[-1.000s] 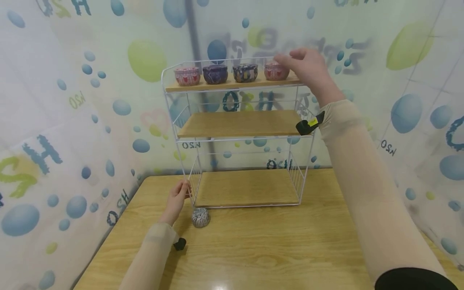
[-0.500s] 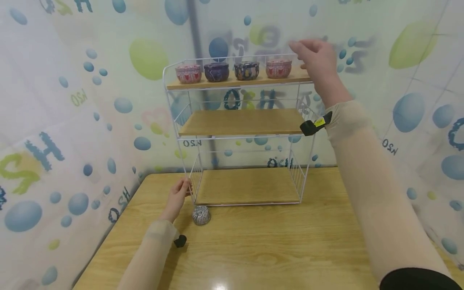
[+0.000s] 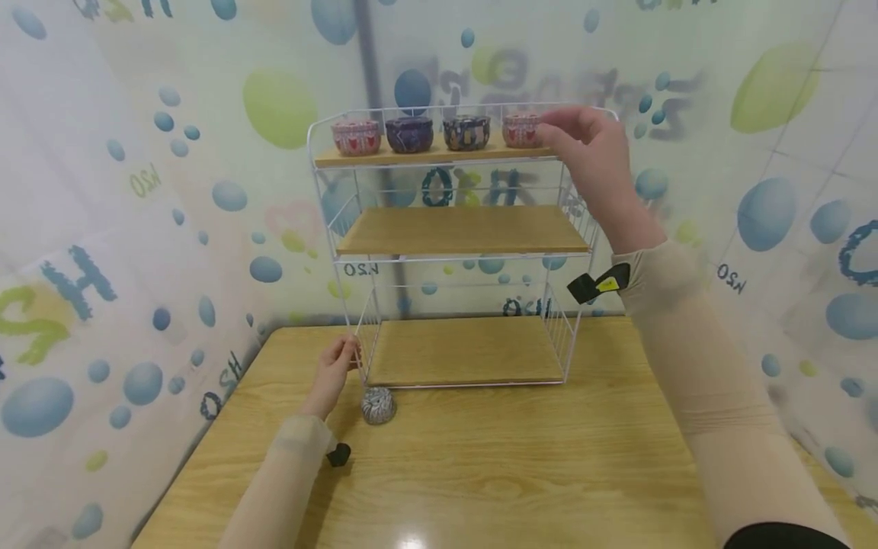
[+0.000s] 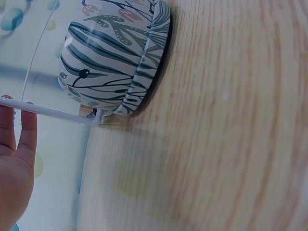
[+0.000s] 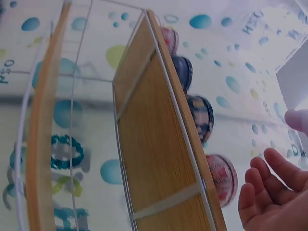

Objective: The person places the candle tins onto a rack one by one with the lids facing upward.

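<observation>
Four-legged-style white wire posts carry wooden shelves in a three-tier rack (image 3: 463, 230). Along its top board stand several small round patterned tins: a pink tin with hearts (image 3: 356, 138), a dark purple tin (image 3: 409, 135), a dark multicoloured tin (image 3: 466, 133) and a pink tin at the right (image 3: 520, 131). My right hand (image 3: 595, 164) is beside that last tin, fingers loosely bent with nothing between them; the right wrist view shows a gap to the pink tin (image 5: 221, 180). My left hand (image 3: 334, 374) holds the rack's front left post (image 4: 53, 113). Near it, a grey-and-white leaf-patterned tin (image 4: 108, 55) sits rim-down.
The rack stands toward the back of a wood-grain table (image 3: 480, 465). A patterned curtain (image 3: 171, 152) hangs close behind and on both sides. The middle shelf (image 3: 463, 230) and bottom shelf (image 3: 473, 351) lie below the tins.
My right hand first rose off the right pink tin's top and moved right, then came down and left beside it. My left hand has stayed on the post.
</observation>
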Demonstrator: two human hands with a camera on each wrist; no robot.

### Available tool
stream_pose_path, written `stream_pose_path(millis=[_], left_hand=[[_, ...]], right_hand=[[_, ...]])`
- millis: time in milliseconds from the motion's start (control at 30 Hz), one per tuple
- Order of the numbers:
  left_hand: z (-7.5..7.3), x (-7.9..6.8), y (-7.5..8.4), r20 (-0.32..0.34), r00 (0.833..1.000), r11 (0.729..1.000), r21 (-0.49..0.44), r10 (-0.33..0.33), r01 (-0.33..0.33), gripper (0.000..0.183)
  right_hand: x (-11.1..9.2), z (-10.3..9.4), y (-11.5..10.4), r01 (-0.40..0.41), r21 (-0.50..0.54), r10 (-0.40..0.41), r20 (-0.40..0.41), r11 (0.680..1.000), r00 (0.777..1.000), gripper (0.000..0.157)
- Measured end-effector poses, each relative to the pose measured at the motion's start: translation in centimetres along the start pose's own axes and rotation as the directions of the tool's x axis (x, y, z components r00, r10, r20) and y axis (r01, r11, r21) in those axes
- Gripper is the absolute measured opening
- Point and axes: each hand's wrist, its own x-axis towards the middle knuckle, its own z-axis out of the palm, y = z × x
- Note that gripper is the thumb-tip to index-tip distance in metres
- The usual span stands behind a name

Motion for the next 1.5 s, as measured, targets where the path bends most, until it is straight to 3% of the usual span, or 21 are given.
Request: stream_pose_path(millis=[267,500,833,1133,1500], left_hand=[[-0.2,-0.1,-0.2,0.013,1.000,1.000,-0.008,-0.005,0.005,0.033],[-0.1,0.0,0.0,0.012,1.000,1.000,0.020,-0.001,0.001,0.034],[-0.2,-0.2,0.0,0.002,1.000,1.000,0.016,-0.004,0.004,0.034],[-0.2,0.2,-0.2,0.018,1.000,1.000,0.014,0.008,-0.008,0.029],[-0.2,0.0,-0.1,0.021,1.000,1.000,0.004,-0.012,0.012,0.036]], right_hand=[[-3.3,2.1,1.6,0.109,-0.107,-0.094,0.142,0.988,0.985,0.029],[-5.3,4.1,4.4,0.093,-0.090,-0.068,0.253,0.992,0.965,0.028],[-8.4,7.6,7.8,0.113,-0.026,-0.089,0.443,0.993,0.892,0.032],[-10.3,10.1,10.0,0.155,0.016,-0.140,0.529,0.988,0.837,0.033],[-13.3,13.4,14.1,0.083,-0.034,-0.042,0.636,0.996,0.771,0.039]])
